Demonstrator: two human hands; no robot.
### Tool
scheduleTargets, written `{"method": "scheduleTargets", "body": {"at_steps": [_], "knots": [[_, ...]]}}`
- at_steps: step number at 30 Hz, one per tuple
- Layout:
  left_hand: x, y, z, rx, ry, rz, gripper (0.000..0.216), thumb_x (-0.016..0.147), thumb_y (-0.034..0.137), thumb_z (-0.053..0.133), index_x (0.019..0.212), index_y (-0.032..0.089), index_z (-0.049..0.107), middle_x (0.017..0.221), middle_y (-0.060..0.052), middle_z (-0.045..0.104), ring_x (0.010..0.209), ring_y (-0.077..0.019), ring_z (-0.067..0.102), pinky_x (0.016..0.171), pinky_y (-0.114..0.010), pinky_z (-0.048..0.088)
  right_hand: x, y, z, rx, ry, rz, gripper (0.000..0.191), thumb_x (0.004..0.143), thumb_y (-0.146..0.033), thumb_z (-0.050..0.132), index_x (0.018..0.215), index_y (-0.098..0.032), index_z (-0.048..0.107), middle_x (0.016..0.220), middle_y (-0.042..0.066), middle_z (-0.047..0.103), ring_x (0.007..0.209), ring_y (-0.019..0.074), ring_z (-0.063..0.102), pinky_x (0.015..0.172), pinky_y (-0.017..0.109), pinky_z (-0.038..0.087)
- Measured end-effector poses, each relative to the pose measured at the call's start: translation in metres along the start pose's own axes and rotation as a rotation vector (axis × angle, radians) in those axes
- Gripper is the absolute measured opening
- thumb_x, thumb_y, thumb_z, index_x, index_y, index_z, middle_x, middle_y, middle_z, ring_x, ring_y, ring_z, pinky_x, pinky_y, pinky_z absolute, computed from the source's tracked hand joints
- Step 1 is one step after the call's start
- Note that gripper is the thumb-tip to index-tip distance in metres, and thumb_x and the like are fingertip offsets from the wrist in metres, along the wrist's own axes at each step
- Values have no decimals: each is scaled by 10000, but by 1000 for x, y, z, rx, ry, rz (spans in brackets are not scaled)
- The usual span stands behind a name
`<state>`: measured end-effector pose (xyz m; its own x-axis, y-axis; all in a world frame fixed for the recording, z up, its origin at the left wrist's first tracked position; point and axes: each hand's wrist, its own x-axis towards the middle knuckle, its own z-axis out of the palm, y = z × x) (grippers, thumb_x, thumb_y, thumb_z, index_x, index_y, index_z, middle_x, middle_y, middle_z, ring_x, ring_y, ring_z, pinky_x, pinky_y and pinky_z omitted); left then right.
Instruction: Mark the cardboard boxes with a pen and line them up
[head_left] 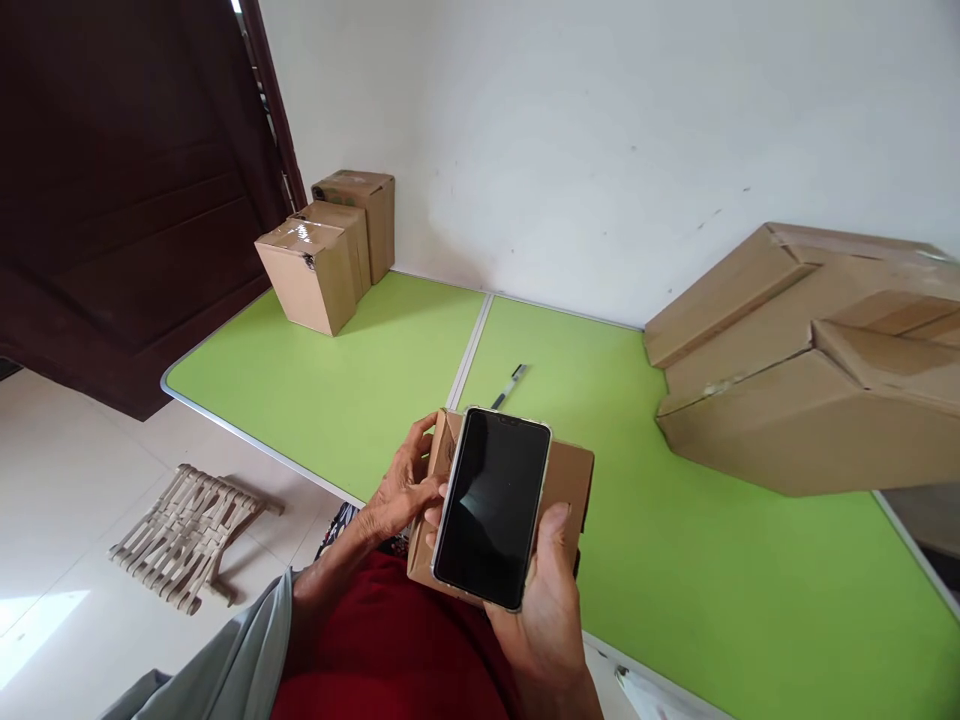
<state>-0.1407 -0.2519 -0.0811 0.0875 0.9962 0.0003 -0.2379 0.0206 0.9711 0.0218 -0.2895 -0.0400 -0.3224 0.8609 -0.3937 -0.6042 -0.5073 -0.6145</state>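
My right hand grips a black smartphone in a clear case, its thumb along the phone's right edge. The phone's screen is dark and faces up. Beneath it is a small cardboard box, partly covered by the phone and by my hands, at the table's front edge. At the box's left side, my left hand is closed around the edge, with a finger close to the phone's left side. Just beyond the phone, a pen with a dark cap lies on the green table.
Several cardboard boxes stand in a row at the back left of the table. Larger cardboard boxes occupy the right side. A white wall rises behind. On the floor at left is a woven stool, near a dark door.
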Motion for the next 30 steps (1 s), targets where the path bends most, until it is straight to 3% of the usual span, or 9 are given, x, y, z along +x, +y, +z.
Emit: {"method": "scheduleTargets", "body": {"at_steps": [6, 10, 14, 19, 25, 27, 30], "knots": [[-3, -8, -3, -38, -51, 68, 1079, 780, 724, 843, 1651, 303, 364, 1398, -136, 641, 1101, -294, 680, 946, -396, 544, -2, 3, 1, 63, 12, -9, 740, 772, -867, 758, 1144, -233, 841, 1069, 127, 846, 1093, 389, 779, 1024, 574, 603], [-5, -6, -2, -54, -38, 72, 1100, 767, 735, 850, 1650, 280, 376, 1383, -150, 646, 1091, -294, 684, 905, -377, 550, -3, 4, 2, 51, 10, 30, 806, 777, -920, 691, 1136, -215, 842, 1038, 137, 850, 1070, 396, 788, 1011, 590, 607], [-8, -3, -2, -50, 7, 55, 1083, 760, 705, 866, 1633, 269, 397, 1372, -153, 663, 1155, -338, 691, 961, -422, 554, -5, 6, 0, 48, -9, 39, 775, 755, -921, 708, 1082, -235, 858, 1015, 128, 854, 1076, 401, 789, 1017, 587, 605], [-6, 0, -4, -22, 97, -18, 893, 839, 563, 831, 1597, 278, 453, 1372, -130, 709, 1219, -359, 694, 971, -419, 575, -7, 5, -10, 44, 84, -1, 825, 763, -970, 632, 1102, -253, 861, 1042, 135, 855, 1056, 408, 799, 986, 585, 619], [0, 3, -21, -109, 273, -117, 776, 803, 489, 843, 1491, 254, 574, 1355, -115, 747, 1129, -346, 739, 833, -354, 608, -12, -35, -28, -20, 129, -43, 831, 767, -943, 672, 1156, -231, 847, 1216, 152, 826, 1028, 397, 813, 943, 568, 640], [1, 5, -30, -121, 360, -154, 799, 746, 503, 878, 1453, 242, 610, 1299, -104, 769, 1033, -318, 755, 775, -333, 603, -6, -52, -38, -71, 214, -117, 807, 784, -907, 700, 1205, -229, 821, 1233, 148, 820, 1038, 387, 811, 901, 537, 652], [0, 9, -44, -101, 484, -180, 839, 676, 504, 910, 1419, 222, 645, 1209, -84, 787, 939, -279, 754, 766, -324, 597, 17, -70, -61, -285, 423, -289, 809, 748, -886, 736, 1185, -207, 789, 1100, 129, 833, 924, 354, 805, 759, 474, 655]]}}
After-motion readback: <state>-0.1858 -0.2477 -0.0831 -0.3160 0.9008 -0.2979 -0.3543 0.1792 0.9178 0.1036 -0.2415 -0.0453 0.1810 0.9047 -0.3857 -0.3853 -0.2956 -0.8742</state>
